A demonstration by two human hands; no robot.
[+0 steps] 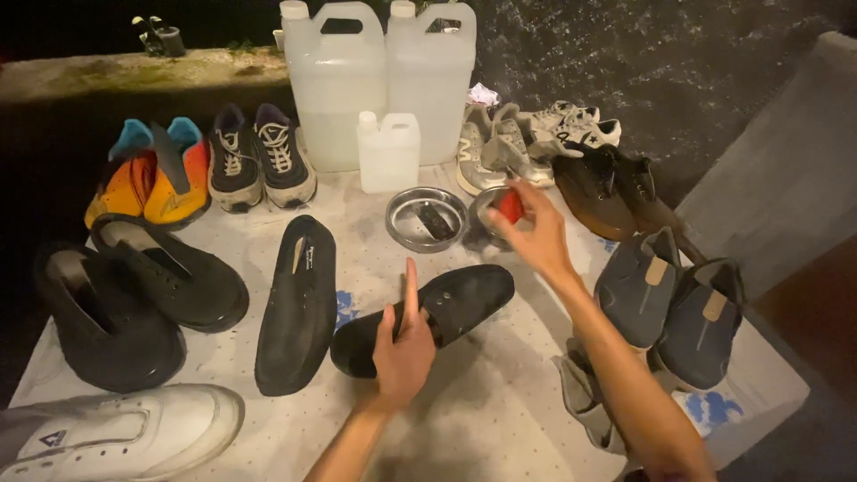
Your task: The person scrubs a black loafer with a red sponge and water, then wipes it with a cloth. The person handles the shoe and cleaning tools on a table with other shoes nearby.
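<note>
My left hand (pixel 403 344) grips a black insole (pixel 464 299) near its middle, holding it flat just above the white cloth (pixel 500 402). A second black insole (pixel 297 303) lies on the cloth to its left. My right hand (pixel 534 234) reaches forward over a small metal bowl (pixel 486 210) and pinches a small red object (pixel 511 205) between thumb and fingers. Another metal bowl (pixel 427 219) with a dark item inside stands just left of it.
Pairs of shoes ring the cloth: black (pixel 134 295), orange and blue (pixel 152 174), dark sneakers (pixel 259 156), grey (pixel 500 147), brown (pixel 607 187), slate slip-ons (pixel 674 303), one white (pixel 116 433). Large white jugs (pixel 375 80) stand at the back. A grey rag (pixel 585 397) lies at right.
</note>
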